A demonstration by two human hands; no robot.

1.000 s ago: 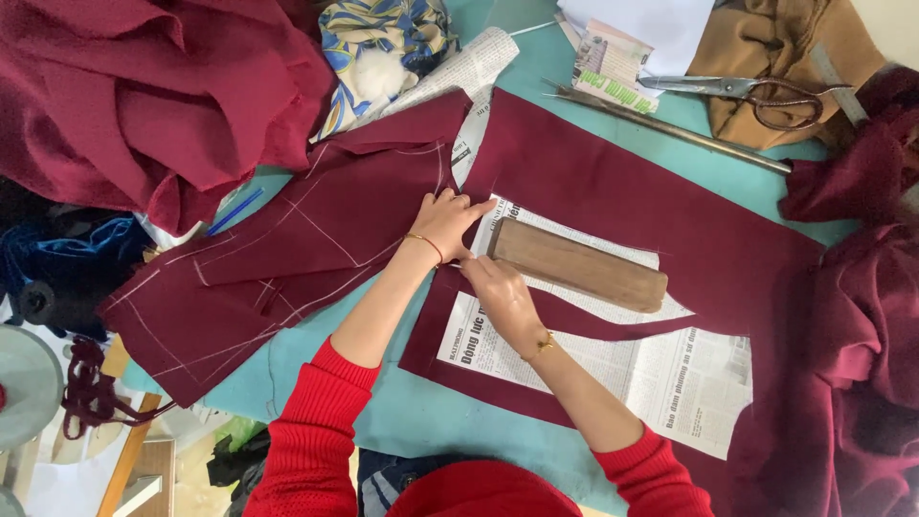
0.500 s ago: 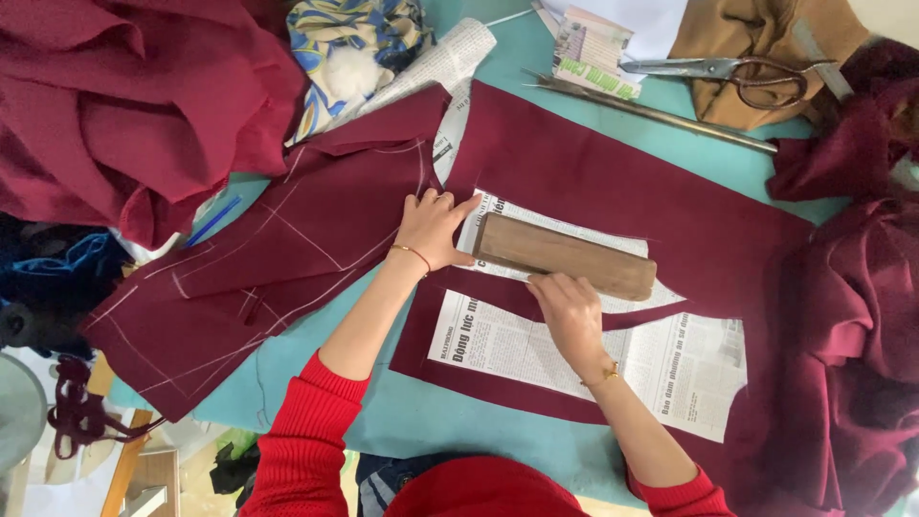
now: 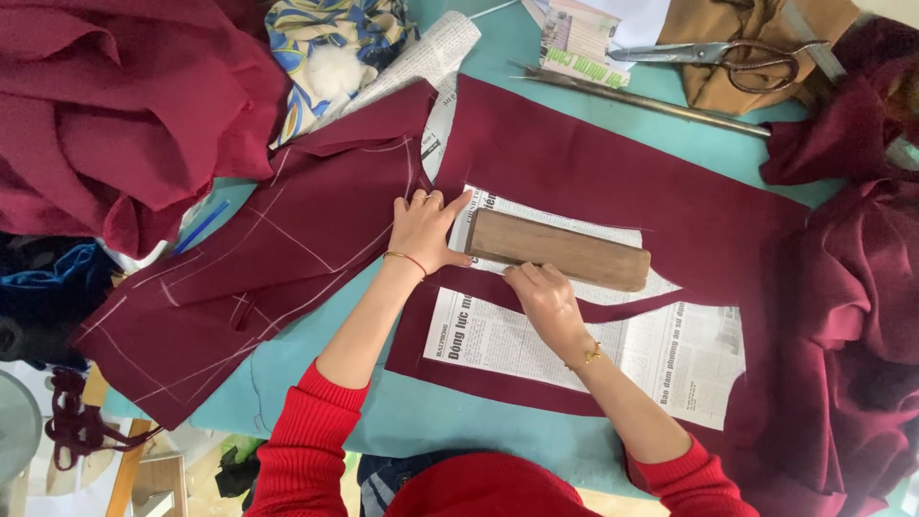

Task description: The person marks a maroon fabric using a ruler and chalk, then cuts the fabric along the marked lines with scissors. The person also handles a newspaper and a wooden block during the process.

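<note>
A cut piece of maroon fabric point(image 3: 613, 172) lies flat over newspaper point(image 3: 507, 335) on the turquoise table point(image 3: 450, 421). A long wooden block point(image 3: 560, 251) rests across the fabric and paper. My left hand point(image 3: 426, 230) presses flat with fingers spread at the block's left end, on the fabric edge. My right hand point(image 3: 546, 299) lies palm down just below the block, on a narrow maroon strip point(image 3: 632, 308) that crosses the newspaper. A second maroon piece point(image 3: 249, 287) with chalk lines lies to the left, beside my left forearm.
Scissors point(image 3: 728, 56) rest on tan cloth point(image 3: 766, 38) at the top right, with a long metal ruler point(image 3: 641, 101) below them. Heaped maroon cloth fills the top left point(image 3: 115, 105) and the right edge point(image 3: 852, 306). A blue patterned fabric point(image 3: 330, 48) lies at the top.
My right hand has slid back left along the strip toward the block's lower edge. My left hand stays at the block's left end. The view has shifted slightly.
</note>
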